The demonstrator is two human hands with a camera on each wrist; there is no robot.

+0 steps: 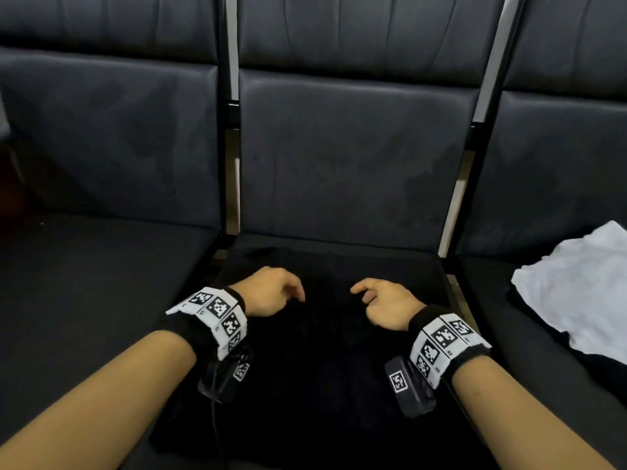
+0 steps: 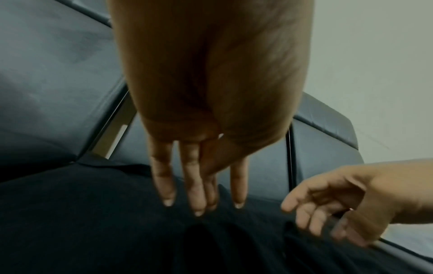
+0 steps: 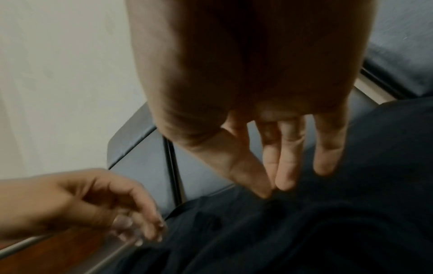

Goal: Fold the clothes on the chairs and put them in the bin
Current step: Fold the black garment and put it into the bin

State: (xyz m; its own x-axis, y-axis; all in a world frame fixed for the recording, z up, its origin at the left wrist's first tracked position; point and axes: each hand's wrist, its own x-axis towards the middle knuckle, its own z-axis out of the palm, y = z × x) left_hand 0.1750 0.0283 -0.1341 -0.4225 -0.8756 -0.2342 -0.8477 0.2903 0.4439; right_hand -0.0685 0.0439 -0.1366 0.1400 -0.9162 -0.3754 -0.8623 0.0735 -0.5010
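Observation:
A black garment (image 1: 322,368) lies spread over the seat of the middle chair (image 1: 339,171). Both hands hover side by side over its far half. My left hand (image 1: 274,290) points its straight fingers (image 2: 194,194) down, and their tips touch the dark cloth (image 2: 105,231). My right hand (image 1: 376,300) also reaches down with relaxed fingers (image 3: 288,166); its thumb and forefinger tips meet the cloth (image 3: 339,231) without a clear grip. A white garment (image 1: 576,290) lies crumpled on the right chair, on top of another dark piece. No bin is in view.
Three dark padded chairs stand in a row with metal frame posts (image 1: 232,164) between them. The left chair seat (image 1: 84,283) holds nothing. A pale wall (image 2: 374,74) rises behind the chairs.

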